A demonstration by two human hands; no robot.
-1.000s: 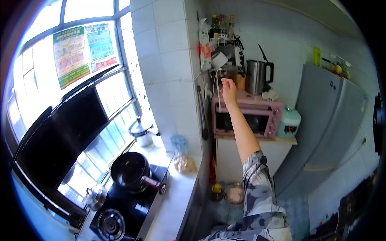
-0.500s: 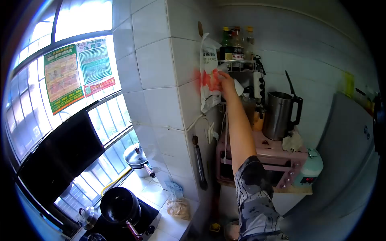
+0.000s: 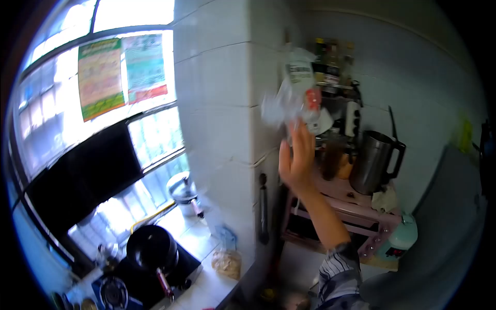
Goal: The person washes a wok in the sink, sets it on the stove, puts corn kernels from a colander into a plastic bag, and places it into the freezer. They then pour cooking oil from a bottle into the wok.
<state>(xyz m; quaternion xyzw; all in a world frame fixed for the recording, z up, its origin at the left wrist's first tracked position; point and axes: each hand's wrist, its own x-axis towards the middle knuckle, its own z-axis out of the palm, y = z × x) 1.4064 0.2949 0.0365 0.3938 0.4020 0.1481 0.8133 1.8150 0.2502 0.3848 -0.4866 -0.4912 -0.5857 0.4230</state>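
Note:
My right hand (image 3: 298,157) is raised in front of the tiled pillar, its thumb on the left and its fingers pointing up. At its fingertips is a blurred, thin clear plastic bag (image 3: 279,109), which seems pinched there. Just behind hangs a white printed packet (image 3: 300,72) with a red patch low on its side. The plastic overlaps the packet's lower part, and I cannot tell whether the two are joined. My left hand is out of view.
A rack with sauce bottles (image 3: 332,64) is right of the packet. Below it, a metal jug (image 3: 369,163) stands on a pink oven (image 3: 341,192), beside a mint-green appliance (image 3: 403,235). At lower left are a black wok (image 3: 151,247) on the stove, a lidded pot (image 3: 183,191) and a bagged food item (image 3: 226,263).
My right hand has come down and back from the packet's red patch. Clear plastic now shows spread at its fingertips. The camera view has shifted, moving the scene rightward.

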